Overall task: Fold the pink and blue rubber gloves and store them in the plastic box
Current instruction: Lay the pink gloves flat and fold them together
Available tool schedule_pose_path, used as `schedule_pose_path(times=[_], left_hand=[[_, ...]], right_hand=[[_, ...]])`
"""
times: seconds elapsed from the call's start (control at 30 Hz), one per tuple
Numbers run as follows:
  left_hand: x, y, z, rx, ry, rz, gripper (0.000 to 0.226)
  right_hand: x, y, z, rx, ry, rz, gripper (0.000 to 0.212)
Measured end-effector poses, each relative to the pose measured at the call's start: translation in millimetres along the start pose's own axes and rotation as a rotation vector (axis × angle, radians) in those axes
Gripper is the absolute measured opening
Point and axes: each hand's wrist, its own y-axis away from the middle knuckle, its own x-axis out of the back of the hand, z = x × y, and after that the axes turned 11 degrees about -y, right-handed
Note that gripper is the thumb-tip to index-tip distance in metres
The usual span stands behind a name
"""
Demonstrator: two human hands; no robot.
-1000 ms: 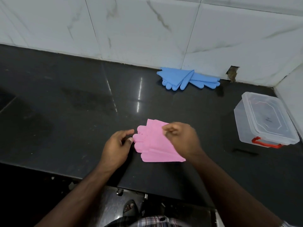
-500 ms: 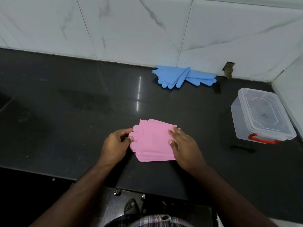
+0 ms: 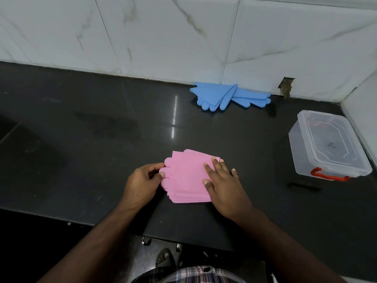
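The pink gloves (image 3: 188,177) are lying folded in a flat stack on the dark desk (image 3: 81,139), near its front edge and between the person's two hands. Their rounded fingertips are sticking out toward the left side of the stack, and several layered edges are showing along the near side.

The left hand (image 3: 140,183) is sitting at the left edge of the stack with its fingers curled; the thumb and forefinger are closing on the pink fingertips, pinching them. The right hand (image 3: 223,185) is lying flat with its fingers spread and straight, pressing down on the right part of the stack, the outer fingers reaching past the glove edge onto the desk.

The blue gloves (image 3: 226,96) are lying at the back of the desk, touching the foot of the white tiled wall (image 3: 183,37), well apart from the pink stack. They are lying fanned out and overlapping, their fingers pointing forward and to the right.

The plastic box (image 3: 326,144) is standing at the right end of the desk, near the corner of the wall. It is clear, its lid is sitting on it, and a red handle (image 3: 326,175) is showing on its near end.

A checked garment is showing at the bottom edge, with a sandalled foot on the floor just above it.
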Motion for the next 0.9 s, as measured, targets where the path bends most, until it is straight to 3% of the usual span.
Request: schedule_pose_path(times=[0.1,0.17,0.3,0.5,0.57,0.73,0.9], left_hand=[[2,2,2,0.033,-0.017,0.009,0.024],[4,5,5,0.082,-0.058,0.017,0.021],[2,9,12,0.109,-0.149,-0.101,0.033],[-19,8,13,0.110,-0.295,-0.148,0.090],[-20,6,11,0.124,-0.244,-0.158,0.094],[-22,6,-5,0.150,-0.064,-0.153,0.077],[-21,11,-8,0.151,0.033,-0.128,0.104]], right_hand=[[24,-3,4,-0.027,-0.289,0.137,0.050],[41,-11,7,-0.069,-0.346,0.187,0.049],[61,-47,3,-0.084,-0.296,0.037,0.055],[52,-95,-25,0.005,-0.159,-0.270,0.066],[53,-105,-26,-0.011,-0.161,-0.311,0.067],[60,-114,-20,-0.092,-0.331,-0.348,0.058],[59,-113,-16,-0.128,-0.411,-0.404,0.064]])
